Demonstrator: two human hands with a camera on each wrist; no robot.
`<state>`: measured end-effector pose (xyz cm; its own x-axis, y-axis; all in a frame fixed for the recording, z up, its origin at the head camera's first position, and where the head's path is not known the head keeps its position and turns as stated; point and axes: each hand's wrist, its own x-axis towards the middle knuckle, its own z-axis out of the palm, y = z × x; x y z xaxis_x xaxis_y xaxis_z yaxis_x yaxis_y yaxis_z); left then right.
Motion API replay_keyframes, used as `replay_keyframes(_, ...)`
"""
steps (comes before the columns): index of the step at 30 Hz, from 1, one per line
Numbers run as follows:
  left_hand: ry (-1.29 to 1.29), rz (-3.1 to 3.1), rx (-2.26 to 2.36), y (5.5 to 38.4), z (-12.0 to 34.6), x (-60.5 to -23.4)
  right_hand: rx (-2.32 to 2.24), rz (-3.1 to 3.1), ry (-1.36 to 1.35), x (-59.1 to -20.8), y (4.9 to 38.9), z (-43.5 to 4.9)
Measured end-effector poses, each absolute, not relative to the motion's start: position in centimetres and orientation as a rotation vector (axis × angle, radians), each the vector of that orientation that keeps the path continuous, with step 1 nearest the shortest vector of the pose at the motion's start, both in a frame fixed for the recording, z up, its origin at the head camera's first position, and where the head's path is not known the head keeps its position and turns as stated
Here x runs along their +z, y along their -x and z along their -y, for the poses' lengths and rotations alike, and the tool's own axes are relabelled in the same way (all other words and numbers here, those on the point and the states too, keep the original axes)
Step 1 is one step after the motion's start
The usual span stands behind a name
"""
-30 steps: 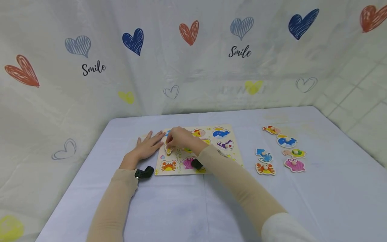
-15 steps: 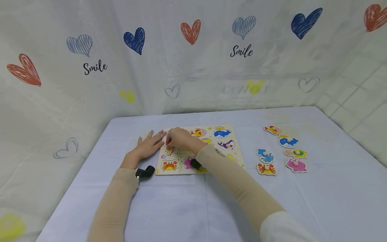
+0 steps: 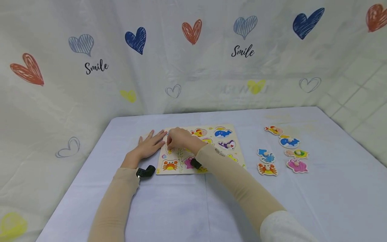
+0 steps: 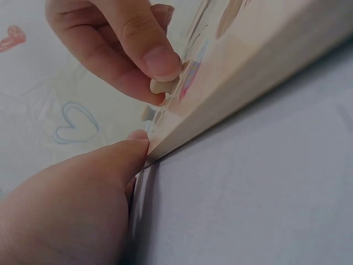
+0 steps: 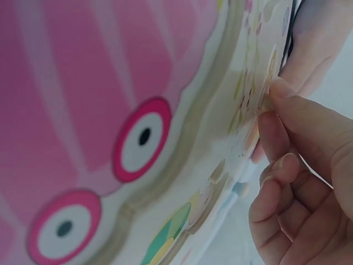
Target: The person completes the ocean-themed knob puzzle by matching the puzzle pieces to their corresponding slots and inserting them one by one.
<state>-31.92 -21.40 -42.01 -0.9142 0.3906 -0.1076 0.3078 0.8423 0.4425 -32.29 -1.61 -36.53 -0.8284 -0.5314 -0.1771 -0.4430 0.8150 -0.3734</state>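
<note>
A wooden puzzle board [image 3: 181, 171] printed with sea creatures lies on the table. My right hand [image 3: 181, 138] reaches over its left side and pinches the pale wooden knob [image 4: 164, 86] of a puzzle piece between thumb and index finger. That yellowish piece [image 5: 271, 67] shows only edge-on, close against the board; most of it is hidden by the hand. My left hand [image 3: 148, 147] rests at the board's left edge, fingers straight and spread, with fingertips right at the edge. Its thumb [image 4: 124, 157] shows beside the board corner in the left wrist view.
Loose knobbed pieces lie right of the board: a fish [image 3: 273, 130], a blue whale [image 3: 289, 142], a turtle [image 3: 297, 154], a pink shell [image 3: 297, 166], a blue squid or octopus [image 3: 266, 156] and a crab [image 3: 267, 169]. A white curtain with hearts hangs behind.
The piece under my right hand showed tilted over the board; it has been turned and lowered flatter against it. My left hand stays put. The head view has shifted slightly.
</note>
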Motion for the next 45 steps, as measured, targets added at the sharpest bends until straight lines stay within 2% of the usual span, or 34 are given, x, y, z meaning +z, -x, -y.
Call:
replay_keyframes(13, -0.542, -2.836, 0.609, 32.0, 21.6, -42.0, -0.464, -2.689, 0.762, -35.4, 31.8, 1.3)
replay_keyframes(20, -0.541, -2.837, 0.61, 32.0, 21.6, -42.1, -0.542, -2.672, 0.837, -33.5, 31.1, -1.0)
replay_keyframes(35, -0.528, -2.839, 0.607, 32.1, 21.3, -42.0, -0.807, -2.697, 0.901, -30.5, 28.1, -11.9)
replay_keyframes(45, -0.522, -2.834, 0.61, 31.9, 21.3, -42.2, -0.905, -2.818, 0.73, -31.3, 27.3, -19.7)
